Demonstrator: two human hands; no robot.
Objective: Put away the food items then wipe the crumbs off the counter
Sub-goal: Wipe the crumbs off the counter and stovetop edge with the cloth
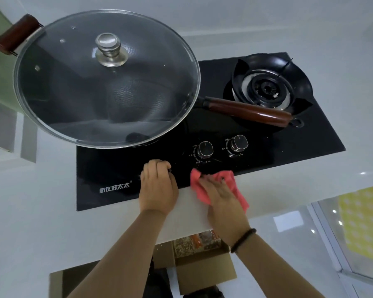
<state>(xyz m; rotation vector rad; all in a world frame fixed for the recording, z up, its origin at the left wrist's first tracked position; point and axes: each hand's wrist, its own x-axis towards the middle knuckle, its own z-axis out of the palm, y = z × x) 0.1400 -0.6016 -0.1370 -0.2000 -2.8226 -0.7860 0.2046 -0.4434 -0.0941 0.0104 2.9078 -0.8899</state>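
A pink cloth (235, 186) lies over the front edge of the black glass cooktop (108, 173) and the white counter (187, 216). My right hand (222, 201) presses flat on the cloth with straight fingers. Just to its left, my left hand (157, 188) rests on the cooktop's front edge with its fingers curled under; I see nothing held in it. Below the counter edge stands an open cardboard box (205, 274) with several food packets (194, 244) inside. No crumbs are clear enough to tell.
A large wok under a glass lid (106, 82) covers the left burner, its brown handle (250, 111) pointing right. The right burner (269, 87) is bare. Two knobs (205, 149) sit just beyond my hands. A yellow patterned cloth (364, 224) hangs at the right.
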